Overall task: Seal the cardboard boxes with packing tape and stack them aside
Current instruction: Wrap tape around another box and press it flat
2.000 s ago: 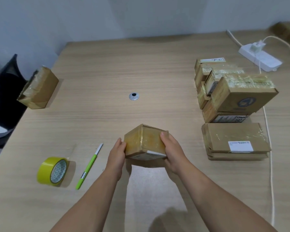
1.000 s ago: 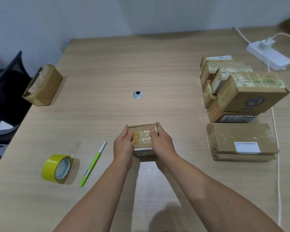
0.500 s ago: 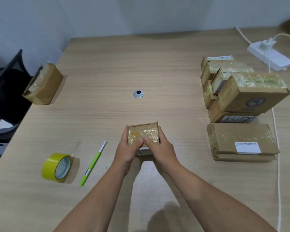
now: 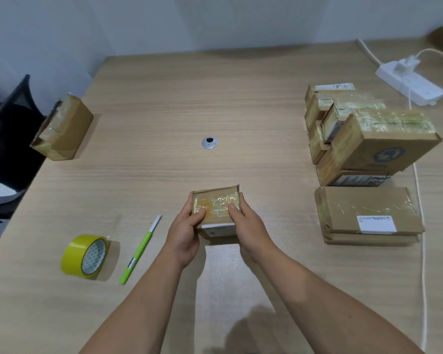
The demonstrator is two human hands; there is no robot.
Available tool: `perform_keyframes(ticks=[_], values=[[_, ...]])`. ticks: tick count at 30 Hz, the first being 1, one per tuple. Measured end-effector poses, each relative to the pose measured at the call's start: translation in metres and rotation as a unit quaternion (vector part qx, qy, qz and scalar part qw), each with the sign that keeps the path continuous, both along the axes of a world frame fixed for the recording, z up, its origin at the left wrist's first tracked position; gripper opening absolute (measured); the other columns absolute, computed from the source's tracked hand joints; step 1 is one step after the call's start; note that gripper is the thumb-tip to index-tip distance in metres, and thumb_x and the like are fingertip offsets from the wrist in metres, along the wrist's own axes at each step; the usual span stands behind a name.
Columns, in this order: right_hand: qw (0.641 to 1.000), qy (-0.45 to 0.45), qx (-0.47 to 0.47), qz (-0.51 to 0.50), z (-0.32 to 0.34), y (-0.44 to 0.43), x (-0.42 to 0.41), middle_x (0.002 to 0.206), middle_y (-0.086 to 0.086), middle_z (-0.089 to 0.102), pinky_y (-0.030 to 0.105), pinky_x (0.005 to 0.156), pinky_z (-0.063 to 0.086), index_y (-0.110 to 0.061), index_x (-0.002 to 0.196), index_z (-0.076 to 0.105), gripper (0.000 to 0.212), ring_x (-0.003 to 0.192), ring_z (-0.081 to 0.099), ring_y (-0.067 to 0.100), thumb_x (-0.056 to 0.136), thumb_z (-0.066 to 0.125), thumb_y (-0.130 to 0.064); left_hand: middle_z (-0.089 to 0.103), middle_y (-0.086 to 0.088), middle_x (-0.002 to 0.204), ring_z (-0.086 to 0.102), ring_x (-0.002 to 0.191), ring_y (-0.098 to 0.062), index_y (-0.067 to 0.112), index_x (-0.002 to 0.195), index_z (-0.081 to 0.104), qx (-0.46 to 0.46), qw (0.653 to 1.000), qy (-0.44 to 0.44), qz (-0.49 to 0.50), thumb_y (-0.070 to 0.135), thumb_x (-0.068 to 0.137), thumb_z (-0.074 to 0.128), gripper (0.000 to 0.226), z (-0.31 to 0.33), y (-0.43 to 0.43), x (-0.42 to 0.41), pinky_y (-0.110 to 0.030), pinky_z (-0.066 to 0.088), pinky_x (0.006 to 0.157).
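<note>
A pale wooden surface [image 4: 164, 98] meets a grey wall [image 4: 215, 19], with a black chair [image 4: 8, 139] at its left edge. At its near middle the left hand [image 4: 186, 233] and right hand [image 4: 248, 226] grip a small taped box [image 4: 216, 204], fingers [image 4: 198, 215] curled round its sides. Stacked boxes [image 4: 368, 154] stand on the right.

single view, head cam, wide angle: looks forward and down over the table [image 4: 164, 98], small box [image 4: 216, 208] close at centre, wall [image 4: 215, 21] at top, chair [image 4: 8, 129] at left edge, power strip [image 4: 412, 85] far right
</note>
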State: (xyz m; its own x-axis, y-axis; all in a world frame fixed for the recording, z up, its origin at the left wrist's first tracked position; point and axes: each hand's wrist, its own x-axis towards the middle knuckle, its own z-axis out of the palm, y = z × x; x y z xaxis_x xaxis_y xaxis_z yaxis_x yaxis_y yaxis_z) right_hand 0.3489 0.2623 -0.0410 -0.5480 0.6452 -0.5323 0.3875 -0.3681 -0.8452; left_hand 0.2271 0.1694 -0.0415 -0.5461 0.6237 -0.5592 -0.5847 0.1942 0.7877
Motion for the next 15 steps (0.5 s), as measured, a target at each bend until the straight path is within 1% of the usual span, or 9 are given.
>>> perform_keyframes(ticks=[2,5,7,8,9,10,12,13,15], values=[[1.0,0.007,-0.012,-0.002,-0.001,0.001,0.001,0.138,-0.01,0.053,0.022,0.085,0.045,-0.037,0.158,0.021,0.059,0.114,0.057,0.007,0.105,0.046,-0.042,0.071,-0.001,0.122,0.071,0.104,-0.016,0.023,0.15,0.042,0.008,1.0,-0.021,0.002,-0.004,0.1,0.045,0.057,-0.001,-0.002,-0.003,-0.022,0.057,0.077],[1.0,0.011,-0.014,-0.002,-0.002,0.002,0.001,0.138,-0.01,0.055,0.028,0.094,0.047,-0.039,0.157,0.027,0.057,0.116,0.057,0.008,0.104,0.047,-0.043,0.062,-0.006,0.137,0.063,0.12,-0.021,0.02,0.152,0.042,0.01,0.999,-0.038,0.005,-0.004,0.1,0.043,0.057,-0.004,-0.004,-0.009,-0.027,0.051,0.092],[1.0,0.001,-0.001,-0.001,-0.001,0.005,0.001,0.13,-0.009,0.062,0.037,0.1,0.05,-0.043,0.147,0.046,0.048,0.113,0.061,0.012,0.099,0.048,-0.048,0.062,-0.006,0.138,0.062,0.122,-0.022,0.02,0.151,0.043,0.007,0.999,-0.041,0.014,-0.002,0.1,0.043,0.055,-0.005,-0.002,-0.01,-0.027,0.05,0.092],[1.0,-0.008,0.012,-0.005,0.002,0.006,-0.001,0.122,-0.01,0.066,0.041,0.099,0.052,-0.043,0.135,0.056,0.041,0.109,0.063,0.012,0.095,0.049,-0.052,0.063,-0.006,0.136,0.064,0.119,-0.021,0.02,0.151,0.043,0.005,0.999,-0.036,0.02,0.001,0.101,0.045,0.054,-0.004,0.0,-0.008,-0.027,0.052,0.089],[0.999,-0.024,0.025,-0.008,0.005,0.006,-0.002,0.115,-0.011,0.067,0.043,0.098,0.052,-0.041,0.123,0.06,0.036,0.105,0.064,0.012,0.092,0.05,-0.055,0.065,-0.005,0.133,0.066,0.115,-0.02,0.02,0.151,0.044,-0.003,0.999,-0.022,0.027,0.006,0.101,0.049,0.052,-0.003,0.003,-0.006,-0.028,0.054,0.087],[0.998,-0.041,0.038,-0.013,0.008,0.007,-0.005,0.112,-0.012,0.066,0.042,0.097,0.052,-0.04,0.118,0.058,0.036,0.103,0.064,0.012,0.089,0.052,-0.06,0.067,-0.004,0.13,0.068,0.111,-0.019,0.021,0.15,0.045,-0.017,0.999,0.003,0.037,0.011,0.1,0.056,0.053,-0.002,0.006,-0.002,-0.03,0.055,0.087],[0.995,-0.077,0.063,-0.02,0.012,0.01,-0.012,0.112,-0.011,0.064,0.041,0.094,0.051,-0.037,0.123,0.053,0.051,0.102,0.063,0.013,0.082,0.057,-0.067,0.068,0.001,0.127,0.068,0.109,-0.016,0.024,0.148,0.045,-0.062,0.994,0.079,0.05,0.024,0.093,0.07,0.061,-0.001,0.015,0.006,-0.034,0.054,0.094],[0.993,-0.091,0.069,-0.021,0.012,0.01,-0.015,0.112,-0.009,0.064,0.038,0.09,0.051,-0.033,0.125,0.051,0.054,0.101,0.063,0.014,0.083,0.06,-0.065,0.067,0.005,0.126,0.067,0.108,-0.014,0.026,0.148,0.046,-0.085,0.988,0.111,0.058,0.029,0.089,0.074,0.065,0.0,0.019,0.01,-0.034,0.053,0.095],[0.992,-0.099,0.077,-0.024,0.013,0.012,-0.02,0.11,-0.003,0.064,0.03,0.077,0.048,-0.026,0.124,0.051,0.046,0.096,0.063,0.016,0.09,0.062,-0.056,0.064,0.011,0.118,0.066,0.102,-0.009,0.029,0.145,0.048,-0.107,0.982,0.129,0.093,0.032,0.088,0.075,0.063,0.003,0.025,0.016,-0.029,0.052,0.088]])
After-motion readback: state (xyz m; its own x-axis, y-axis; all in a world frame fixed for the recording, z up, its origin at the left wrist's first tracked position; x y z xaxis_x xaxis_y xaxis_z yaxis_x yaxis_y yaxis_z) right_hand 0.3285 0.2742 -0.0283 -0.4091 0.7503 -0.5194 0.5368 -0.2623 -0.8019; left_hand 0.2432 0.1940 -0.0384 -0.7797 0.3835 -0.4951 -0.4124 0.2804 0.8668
